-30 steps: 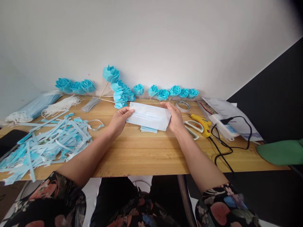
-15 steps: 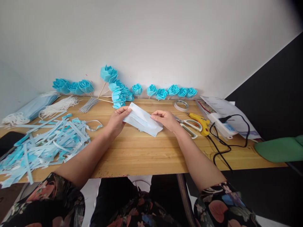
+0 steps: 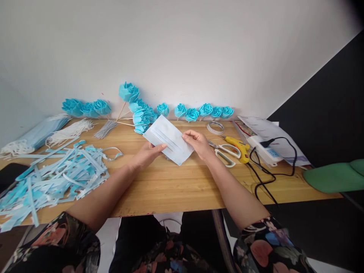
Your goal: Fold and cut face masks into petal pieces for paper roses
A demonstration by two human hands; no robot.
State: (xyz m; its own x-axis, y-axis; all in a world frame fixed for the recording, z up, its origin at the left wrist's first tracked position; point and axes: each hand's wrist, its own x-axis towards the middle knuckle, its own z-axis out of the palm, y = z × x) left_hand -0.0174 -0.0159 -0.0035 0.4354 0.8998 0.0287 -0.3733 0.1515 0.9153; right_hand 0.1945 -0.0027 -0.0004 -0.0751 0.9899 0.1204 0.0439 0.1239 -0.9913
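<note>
In the head view, a pale blue-white pleated sheet [image 3: 172,137], rectangular and strapless along the edges that showed, was held above the worktop [image 3: 170,189], to the left of the scissors [image 3: 219,146] and apart from them. It lay at a slant, one corner pointing down toward the person, with narrow parallel folds running along its middle and smooth, plain margins on either side.

The left hand [image 3: 146,154] came in on the side away from the scissors, its thumb stretched flat over the sheet's near edge and its fingers mostly hidden underneath; its grip was closed on the sheet. The right hand [image 3: 198,145], just left of the scissors, had bent fingers, and its grip pinched the opposite edge between thumb and fingertips. Both forearms slanted inward. A yellow glue gun [image 3: 241,148] lay just right of the scissors.
</note>
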